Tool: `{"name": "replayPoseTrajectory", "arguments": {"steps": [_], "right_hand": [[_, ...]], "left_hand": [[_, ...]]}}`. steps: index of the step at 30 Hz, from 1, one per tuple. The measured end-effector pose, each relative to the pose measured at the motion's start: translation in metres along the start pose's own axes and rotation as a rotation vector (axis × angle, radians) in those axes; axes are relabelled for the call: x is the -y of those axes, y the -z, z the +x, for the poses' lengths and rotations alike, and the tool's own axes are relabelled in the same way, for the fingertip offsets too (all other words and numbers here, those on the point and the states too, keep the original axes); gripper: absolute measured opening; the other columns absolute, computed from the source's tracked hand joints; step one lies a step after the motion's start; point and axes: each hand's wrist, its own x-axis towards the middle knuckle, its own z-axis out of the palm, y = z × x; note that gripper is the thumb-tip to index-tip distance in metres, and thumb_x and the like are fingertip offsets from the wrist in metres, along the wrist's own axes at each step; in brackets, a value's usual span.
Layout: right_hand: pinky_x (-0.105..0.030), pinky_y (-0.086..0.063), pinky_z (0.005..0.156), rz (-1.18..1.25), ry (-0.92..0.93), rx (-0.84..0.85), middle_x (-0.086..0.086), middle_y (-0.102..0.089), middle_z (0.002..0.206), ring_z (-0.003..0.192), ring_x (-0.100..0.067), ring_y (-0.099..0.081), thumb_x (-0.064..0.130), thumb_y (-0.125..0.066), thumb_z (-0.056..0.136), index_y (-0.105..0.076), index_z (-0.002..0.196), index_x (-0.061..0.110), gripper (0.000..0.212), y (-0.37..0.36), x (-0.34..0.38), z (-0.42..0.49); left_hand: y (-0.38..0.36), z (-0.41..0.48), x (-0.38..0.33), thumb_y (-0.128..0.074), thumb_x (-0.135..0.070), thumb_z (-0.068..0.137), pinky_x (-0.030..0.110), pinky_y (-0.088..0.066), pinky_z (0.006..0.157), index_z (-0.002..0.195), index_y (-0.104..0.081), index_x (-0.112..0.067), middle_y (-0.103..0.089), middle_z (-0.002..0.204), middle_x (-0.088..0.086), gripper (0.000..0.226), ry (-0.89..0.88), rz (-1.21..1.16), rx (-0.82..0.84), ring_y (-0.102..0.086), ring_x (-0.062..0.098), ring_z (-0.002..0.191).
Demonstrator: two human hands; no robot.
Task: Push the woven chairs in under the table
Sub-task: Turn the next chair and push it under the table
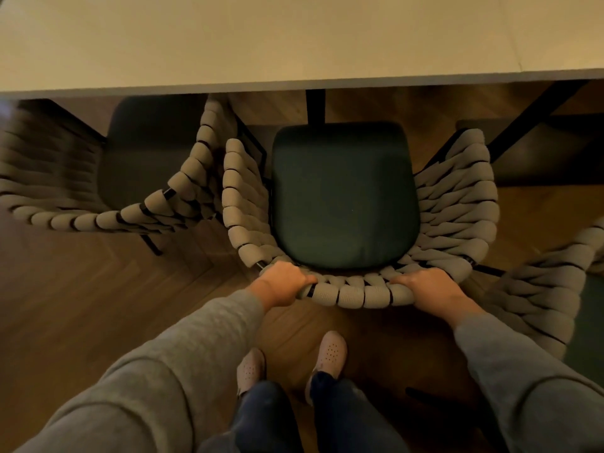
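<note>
While the fingers (307, 278) of the left hand (282, 284) curl over the top rail of the middle woven chair (353, 294), those of the right hand (428, 289) wrap the same rail further along. Both hands grip the chair's curved back, one toward each end of the bend. Thick, rounded beige cord is wound in fat loops round a thin black frame, making a tub-shaped back and arms. Inside that curve sits a dark green seat cushion (343, 197), smooth and round-cornered, wholly in view. Beyond the chair's front lies the pale, flat worktop (294, 44), its near edge covering none of the cushion. A black table leg (315, 106) drops just past the seat. Left of the chair, close against its arm, stands a second woven chair (108, 217), set further in toward the worktop. A third woven chair (539, 289) stands to the right. Behind the chair are grey sleeves (196, 348) and pale perforated shoes (330, 351) on a brown herringbone wood floor (81, 289).
</note>
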Motion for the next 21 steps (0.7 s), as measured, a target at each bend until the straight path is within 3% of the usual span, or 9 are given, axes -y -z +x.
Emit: {"name": "replayPoseTrajectory", "arguments": {"steps": [17, 21], "right_hand": [[-0.039, -0.048, 0.1, -0.048, 0.033, 0.009, 0.004, -0.062, 0.124, 0.116, -0.018, -0.058, 0.022, -0.061, 0.091, -0.046, 0.138, 0.038, 0.052, 0.074, -0.027, 0.094], [-0.04, -0.05, 0.098, -0.068, 0.054, 0.0, 0.003, -0.063, 0.123, 0.114, -0.019, -0.059, 0.021, -0.06, 0.091, -0.047, 0.137, 0.037, 0.05, 0.083, -0.03, 0.113]], "left_hand": [[0.028, 0.062, 0.087, -0.054, -0.027, 0.093, 0.043, -0.038, 0.098, 0.132, -0.048, -0.03, -0.064, 0.116, -0.002, 0.04, 0.18, -0.022, -0.035, -0.061, 0.022, 0.108], [0.03, 0.076, 0.104, -0.053, -0.023, 0.094, 0.053, -0.025, 0.11, 0.134, -0.048, -0.029, -0.063, 0.119, -0.002, 0.041, 0.178, -0.013, -0.015, -0.057, 0.022, 0.116]]}}
